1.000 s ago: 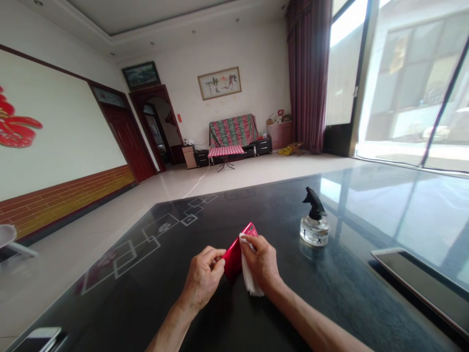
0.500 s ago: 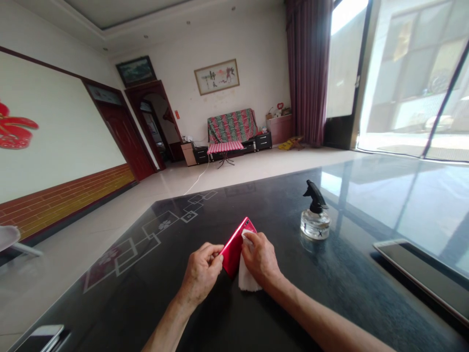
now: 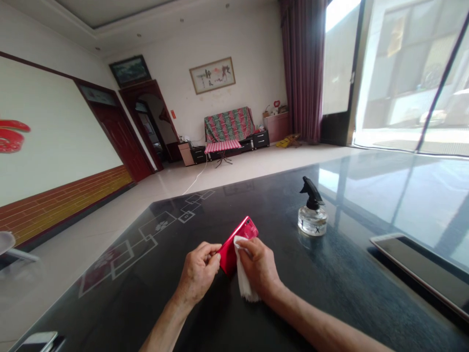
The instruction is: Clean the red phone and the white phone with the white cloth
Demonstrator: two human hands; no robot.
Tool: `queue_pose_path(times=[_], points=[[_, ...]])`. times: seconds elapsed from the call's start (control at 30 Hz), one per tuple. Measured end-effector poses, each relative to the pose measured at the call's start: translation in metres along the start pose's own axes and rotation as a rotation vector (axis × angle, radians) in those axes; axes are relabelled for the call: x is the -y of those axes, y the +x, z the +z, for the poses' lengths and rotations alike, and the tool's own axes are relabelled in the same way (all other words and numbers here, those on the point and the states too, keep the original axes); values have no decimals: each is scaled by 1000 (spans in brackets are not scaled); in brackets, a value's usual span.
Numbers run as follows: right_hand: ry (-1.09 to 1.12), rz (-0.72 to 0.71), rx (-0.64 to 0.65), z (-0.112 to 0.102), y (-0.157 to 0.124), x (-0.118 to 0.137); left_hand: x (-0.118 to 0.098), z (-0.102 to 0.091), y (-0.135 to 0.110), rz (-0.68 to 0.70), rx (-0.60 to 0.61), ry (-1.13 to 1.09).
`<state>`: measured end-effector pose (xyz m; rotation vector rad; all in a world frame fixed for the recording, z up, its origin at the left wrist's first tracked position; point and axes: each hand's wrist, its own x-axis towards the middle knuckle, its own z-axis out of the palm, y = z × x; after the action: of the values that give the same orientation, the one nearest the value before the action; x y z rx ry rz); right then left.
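Note:
A red smartphone (image 3: pixel 229 255) is held tilted above the dark glossy table, its back with the camera lenses facing up and toward the right. My left hand (image 3: pixel 200 271) pinches its left edge between thumb and fingers. Bunched in my right hand (image 3: pixel 261 266) is a white tissue (image 3: pixel 245 281), pressed against the phone's back, with a loose end hanging below. The fingers of the right hand cover part of the phone. To the right of both hands stands a clear spray bottle (image 3: pixel 312 220) with a black trigger head.
A tablet (image 3: pixel 425 274) lies on the table (image 3: pixel 176 313) at the right. Another phone (image 3: pixel 38 341) sits at the lower left corner. Across the floor are a small table with a checked cloth (image 3: pixel 223 146) and a covered television stand. Glass doors are at right.
My right hand with the tissue has slid down the phone's back, baring more of the area beside the lenses. The left hand keeps its hold. The view has shifted slightly.

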<state>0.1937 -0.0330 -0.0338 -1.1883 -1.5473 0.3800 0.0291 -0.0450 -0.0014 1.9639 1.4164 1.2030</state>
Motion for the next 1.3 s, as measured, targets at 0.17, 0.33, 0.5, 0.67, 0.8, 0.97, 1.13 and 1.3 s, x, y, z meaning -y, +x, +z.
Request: queue_pose_path(times=[0.17, 0.33, 0.5, 0.67, 0.8, 0.97, 1.13, 1.3], points=[[-80, 93, -71, -6, 40, -27, -5, 2, -4, 4, 12, -19], [-107, 151, -113, -6, 57, -36, -9, 4, -5, 35, 3, 18], [-92, 91, -52, 1, 20, -8, -4, 4, -4, 2, -1, -31], [3, -77, 52, 0, -18, 23, 3, 5, -4, 4, -35, 8], [38, -128, 1, 1, -3, 20, 4, 5, -3, 42, -30, 49], [-26, -44, -106, 4, 44, -5, 1, 3, -3, 59, -4, 57], [-98, 55, -131, 7, 72, -24, 1, 2, -3, 62, -12, 45], [-169, 120, -81, 1, 81, -36, 1, 3, -3, 72, -14, 39]])
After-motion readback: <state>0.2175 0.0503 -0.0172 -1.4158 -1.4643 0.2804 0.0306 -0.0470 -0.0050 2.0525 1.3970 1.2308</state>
